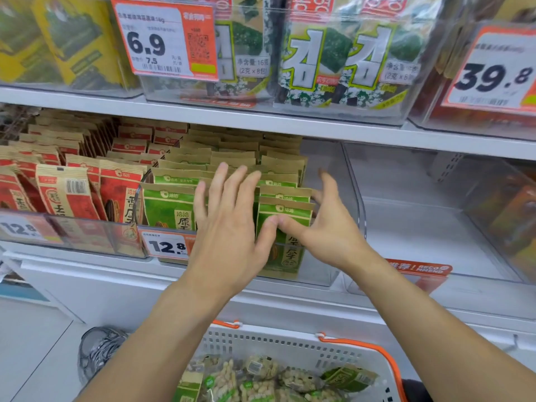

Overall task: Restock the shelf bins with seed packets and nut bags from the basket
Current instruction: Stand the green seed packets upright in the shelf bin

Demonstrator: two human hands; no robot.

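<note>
Head view, looking forward and down at a shop shelf. Left hand (229,224) raised before the clear bin (333,274) of green seed packets (171,207): fingers (216,181) straight and slightly fanned, tips resting on the upper edges of the middle packet row, thumb reaching right to touch the face of the front packet (285,216). Nothing gripped. Right hand (330,227) at the right side of the same row: thumb laid across the front packet's green face, meeting the left thumb; index finger up and somewhat blurred, the remaining fingers behind the packet's right edge, so whether pinched or merely steadied cannot be told. Front packet upright, standing in the right-hand column of the bin, further green packets ranked behind it. Red seed packets (72,195) filling the neighbouring bin to the left, price label (168,246) reading 12.8 on the green bin's front. Clear bin (435,227) to the right showing bare floor. Seaweed packs (313,62) on the shelf above. Below, between the forearms, a white basket (261,343) with orange handle (377,355), holding nut bags (255,381) and a green packet lying flat.
</note>
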